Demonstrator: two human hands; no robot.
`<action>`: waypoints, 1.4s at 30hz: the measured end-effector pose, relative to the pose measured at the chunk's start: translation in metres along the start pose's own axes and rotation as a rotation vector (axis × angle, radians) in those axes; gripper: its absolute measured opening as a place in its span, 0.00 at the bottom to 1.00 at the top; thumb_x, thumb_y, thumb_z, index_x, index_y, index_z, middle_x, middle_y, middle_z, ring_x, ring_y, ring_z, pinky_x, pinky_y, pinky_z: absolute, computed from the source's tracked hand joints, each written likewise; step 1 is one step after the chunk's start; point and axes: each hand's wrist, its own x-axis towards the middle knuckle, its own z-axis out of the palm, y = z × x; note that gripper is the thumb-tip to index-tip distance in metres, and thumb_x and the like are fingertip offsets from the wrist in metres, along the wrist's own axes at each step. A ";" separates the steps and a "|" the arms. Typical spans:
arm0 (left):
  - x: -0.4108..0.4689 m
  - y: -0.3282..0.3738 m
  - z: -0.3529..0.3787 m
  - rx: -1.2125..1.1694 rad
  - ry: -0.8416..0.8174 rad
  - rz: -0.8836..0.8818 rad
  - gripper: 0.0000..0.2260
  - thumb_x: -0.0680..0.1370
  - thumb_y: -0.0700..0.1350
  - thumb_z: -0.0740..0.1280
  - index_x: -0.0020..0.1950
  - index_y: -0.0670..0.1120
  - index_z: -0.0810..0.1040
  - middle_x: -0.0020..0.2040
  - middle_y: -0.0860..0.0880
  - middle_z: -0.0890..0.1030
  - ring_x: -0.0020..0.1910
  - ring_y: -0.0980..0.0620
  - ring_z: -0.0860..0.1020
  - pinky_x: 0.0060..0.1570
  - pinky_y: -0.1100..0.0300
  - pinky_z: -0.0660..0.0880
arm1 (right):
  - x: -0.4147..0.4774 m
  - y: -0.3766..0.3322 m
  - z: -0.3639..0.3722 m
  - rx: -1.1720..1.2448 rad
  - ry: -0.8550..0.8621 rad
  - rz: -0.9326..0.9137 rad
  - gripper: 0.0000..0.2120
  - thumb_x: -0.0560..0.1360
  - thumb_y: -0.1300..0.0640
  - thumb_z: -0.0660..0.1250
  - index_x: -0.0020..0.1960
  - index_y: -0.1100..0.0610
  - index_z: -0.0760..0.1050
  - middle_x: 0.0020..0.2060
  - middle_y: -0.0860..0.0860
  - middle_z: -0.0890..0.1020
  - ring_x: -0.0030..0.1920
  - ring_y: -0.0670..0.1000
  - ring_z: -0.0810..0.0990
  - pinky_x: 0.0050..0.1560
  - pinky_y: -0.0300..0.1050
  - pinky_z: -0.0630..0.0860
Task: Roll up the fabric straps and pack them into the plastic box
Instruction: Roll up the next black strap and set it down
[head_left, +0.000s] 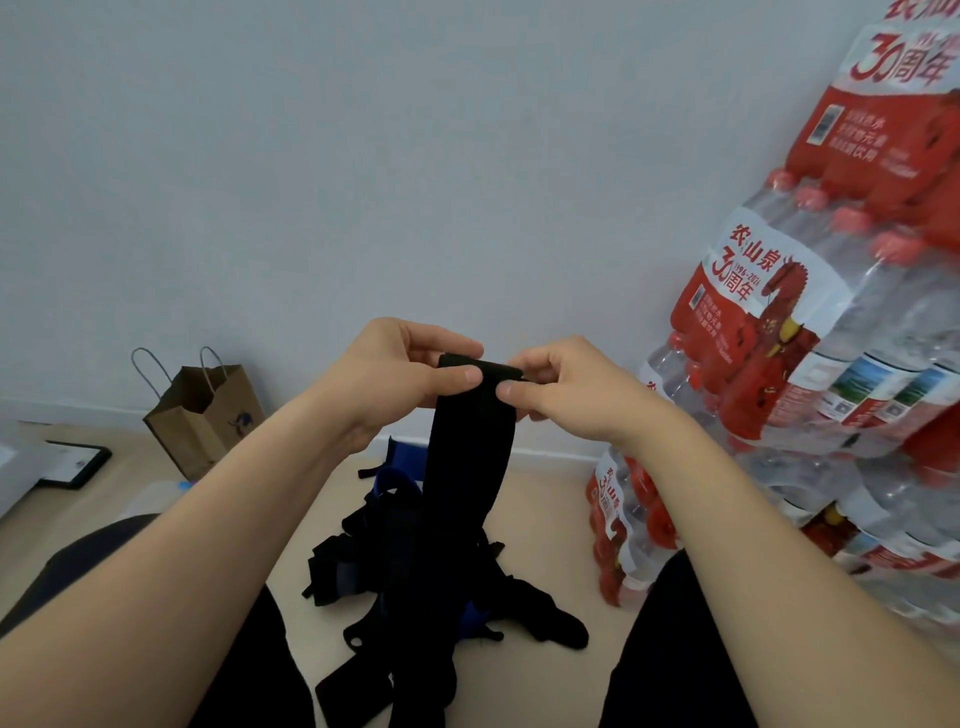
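Observation:
A wide black fabric strap (467, 457) hangs down in front of me, its top end folded over. My left hand (395, 379) pinches the top left corner between thumb and fingers. My right hand (561, 389) pinches the top right corner the same way. The strap's lower end runs down into a heap of black and blue straps (415, 587) on the floor between my knees. A pale plastic box (156, 493) shows partly behind my left forearm, mostly hidden.
Shrink-wrapped packs of water bottles (831, 338) are stacked high along the right. A brown paper bag (208, 410) stands by the wall at the left, with a black-framed board (72, 462) lying beside it. My dark-trousered legs flank the heap.

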 end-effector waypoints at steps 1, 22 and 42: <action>0.000 0.001 -0.001 0.009 -0.001 -0.005 0.08 0.77 0.37 0.78 0.55 0.47 0.90 0.43 0.40 0.86 0.46 0.46 0.88 0.47 0.59 0.85 | 0.001 0.001 -0.001 -0.048 0.043 -0.041 0.05 0.83 0.56 0.73 0.50 0.50 0.87 0.35 0.45 0.85 0.38 0.42 0.81 0.48 0.46 0.78; -0.001 -0.002 -0.015 -0.330 -0.088 -0.061 0.13 0.71 0.42 0.79 0.53 0.38 0.88 0.56 0.38 0.88 0.55 0.43 0.89 0.51 0.57 0.85 | 0.012 -0.004 0.003 0.179 0.143 -0.329 0.12 0.78 0.67 0.77 0.54 0.51 0.89 0.43 0.48 0.91 0.33 0.49 0.85 0.39 0.42 0.82; -0.017 0.006 -0.023 -0.133 -0.040 0.026 0.14 0.69 0.49 0.82 0.53 0.45 0.91 0.53 0.40 0.89 0.53 0.42 0.89 0.48 0.55 0.86 | 0.005 -0.013 0.013 0.163 0.108 -0.267 0.07 0.78 0.59 0.79 0.55 0.50 0.87 0.47 0.49 0.91 0.51 0.49 0.90 0.55 0.51 0.87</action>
